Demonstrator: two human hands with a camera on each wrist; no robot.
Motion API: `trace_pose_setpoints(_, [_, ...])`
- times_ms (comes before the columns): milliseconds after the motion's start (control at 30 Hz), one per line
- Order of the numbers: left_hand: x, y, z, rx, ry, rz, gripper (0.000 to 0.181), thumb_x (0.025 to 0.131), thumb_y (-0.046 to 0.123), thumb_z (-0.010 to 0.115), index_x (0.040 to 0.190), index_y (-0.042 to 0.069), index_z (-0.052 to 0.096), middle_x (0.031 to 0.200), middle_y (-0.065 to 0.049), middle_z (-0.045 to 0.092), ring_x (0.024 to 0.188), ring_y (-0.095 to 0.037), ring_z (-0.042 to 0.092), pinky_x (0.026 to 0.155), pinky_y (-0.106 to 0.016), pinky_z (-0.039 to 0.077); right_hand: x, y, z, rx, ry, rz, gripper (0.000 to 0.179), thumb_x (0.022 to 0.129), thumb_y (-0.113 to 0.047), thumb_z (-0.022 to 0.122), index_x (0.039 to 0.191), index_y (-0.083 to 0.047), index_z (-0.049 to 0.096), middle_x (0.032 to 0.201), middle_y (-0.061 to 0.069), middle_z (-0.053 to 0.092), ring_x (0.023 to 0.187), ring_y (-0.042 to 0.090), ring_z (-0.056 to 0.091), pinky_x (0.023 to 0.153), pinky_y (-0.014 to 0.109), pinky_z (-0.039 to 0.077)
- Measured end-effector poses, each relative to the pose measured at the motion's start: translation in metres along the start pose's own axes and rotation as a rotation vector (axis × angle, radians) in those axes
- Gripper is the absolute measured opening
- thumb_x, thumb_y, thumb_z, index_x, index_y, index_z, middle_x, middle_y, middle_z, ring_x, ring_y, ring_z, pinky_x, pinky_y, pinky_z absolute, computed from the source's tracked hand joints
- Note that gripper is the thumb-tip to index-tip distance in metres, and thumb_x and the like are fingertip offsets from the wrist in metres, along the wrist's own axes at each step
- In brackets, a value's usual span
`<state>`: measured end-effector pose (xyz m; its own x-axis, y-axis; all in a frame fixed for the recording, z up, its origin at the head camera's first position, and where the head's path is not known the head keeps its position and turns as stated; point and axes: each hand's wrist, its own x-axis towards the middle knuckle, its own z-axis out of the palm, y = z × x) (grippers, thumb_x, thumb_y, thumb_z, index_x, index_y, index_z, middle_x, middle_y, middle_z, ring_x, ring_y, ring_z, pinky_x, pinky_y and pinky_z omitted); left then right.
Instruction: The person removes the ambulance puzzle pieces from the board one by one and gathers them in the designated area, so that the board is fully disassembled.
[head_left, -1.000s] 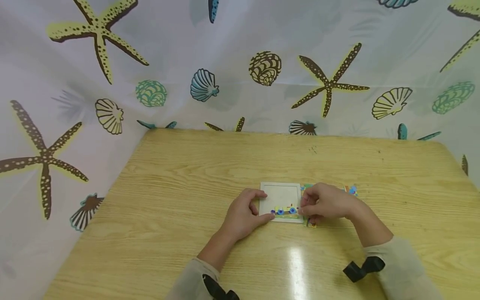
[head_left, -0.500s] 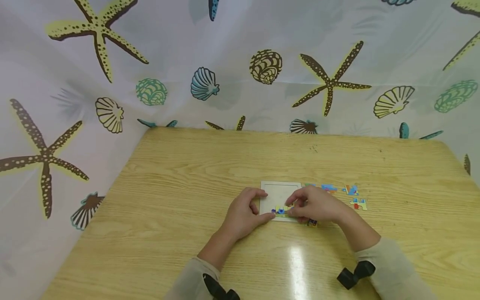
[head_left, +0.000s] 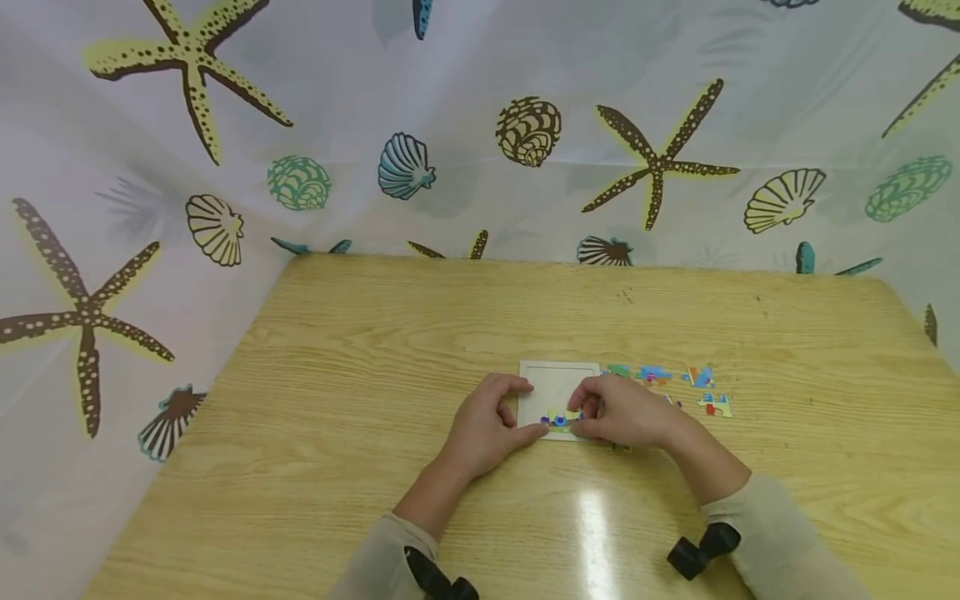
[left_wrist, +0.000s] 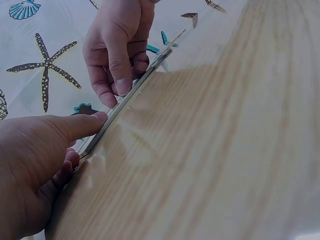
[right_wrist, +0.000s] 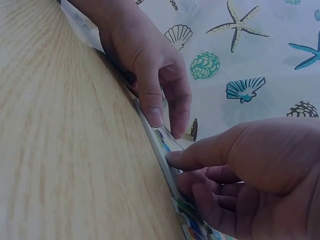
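Note:
A flat white puzzle tray (head_left: 551, 383) lies on the table, with joined puzzle pieces (head_left: 558, 420) along its near side showing a blue and yellow vehicle picture. My left hand (head_left: 486, 421) grips the tray's left side, its thumb on the near rim (left_wrist: 112, 116) and its other fingers at the left edge. Over the tray's near right part, my right hand (head_left: 626, 410) has curled fingers, with thumb and index at a puzzle piece at the right end of the row. Much of that piece is hidden by the fingers.
Several loose puzzle pieces lie right of the tray, including a blue one (head_left: 654, 373), a blue and orange one (head_left: 701, 377) and a yellow one with red (head_left: 716, 406). A patterned curtain (head_left: 465, 183) hangs behind the wooden table (head_left: 375, 333).
My right hand has moved left from the tray's right edge to over the joined pieces, uncovering loose pieces on the right. The left hand stays on the tray.

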<state>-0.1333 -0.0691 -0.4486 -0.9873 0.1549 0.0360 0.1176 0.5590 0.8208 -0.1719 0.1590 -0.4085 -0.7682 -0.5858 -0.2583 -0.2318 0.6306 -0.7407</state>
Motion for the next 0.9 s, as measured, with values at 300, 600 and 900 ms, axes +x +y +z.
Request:
trace_pose_setpoints(300, [-0.0001, -0.0012, 0.0003, 0.0, -0.007, 0.005, 0.051, 0.078, 0.027, 0.087, 0.122, 0.014, 0.064, 0.115, -0.001, 0.061, 0.07, -0.01, 0.051, 0.061, -0.022, 0.045, -0.0008, -0.0044, 0.0016, -0.081, -0.006, -0.004, 0.02, 0.094, -0.014, 0.069, 0.109, -0.003, 0.062, 0.084, 0.003, 0.059, 0.071, 0.013, 0.051, 0.067, 0.028, 0.045])
trace_pose_setpoints(600, [0.0008, -0.0004, 0.0, 0.002, -0.008, -0.002, 0.051, 0.078, 0.026, 0.087, 0.123, 0.015, 0.064, 0.115, 0.0, 0.061, 0.07, -0.009, 0.051, 0.061, -0.022, 0.044, -0.0008, -0.0033, 0.0033, -0.07, -0.01, -0.04, 0.004, 0.094, -0.002, 0.062, 0.095, -0.005, 0.065, 0.083, 0.003, 0.063, 0.071, 0.012, 0.052, 0.068, 0.026, 0.045])
trace_pose_setpoints(900, [0.0003, 0.0001, 0.0, -0.008, 0.001, 0.007, 0.05, 0.078, 0.026, 0.087, 0.121, 0.014, 0.065, 0.113, -0.001, 0.061, 0.07, -0.01, 0.051, 0.061, -0.022, 0.044, -0.0012, -0.0013, 0.0035, -0.069, 0.01, -0.083, 0.017, 0.093, -0.01, 0.067, 0.109, -0.005, 0.061, 0.079, 0.001, 0.059, 0.065, 0.011, 0.051, 0.064, 0.025, 0.045])
